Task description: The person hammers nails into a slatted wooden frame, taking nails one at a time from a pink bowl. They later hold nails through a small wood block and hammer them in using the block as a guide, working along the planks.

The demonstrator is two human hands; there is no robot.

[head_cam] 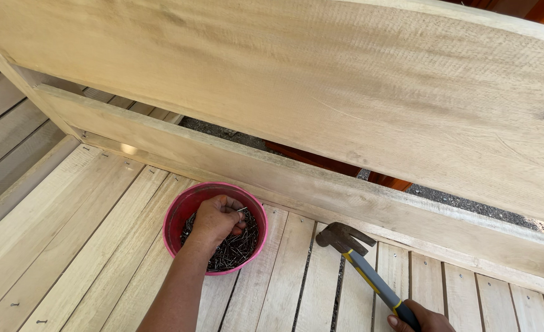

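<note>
- Left hand (215, 220) reaches into a pink bowl (175, 215), fingers curled, pinching nails (235, 249) from the dark heap inside.
- The bowl sits on the slatted wooden bench (87, 246), close to the low back rail (321, 184).
- Right hand (421, 320), at the lower frame edge, is clenched around the grip of a claw hammer (361, 264); its head rests on the slats, just right of the bowl.
- A broad plank (346, 86) stands above the rail.

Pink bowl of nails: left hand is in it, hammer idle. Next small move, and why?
Probably lift the left hand out of the round pink plastic bowl pinching one dark nail: its fingers are curled in the pile, while the right hand holds the claw hammer low over the pale wooden slats.
</note>
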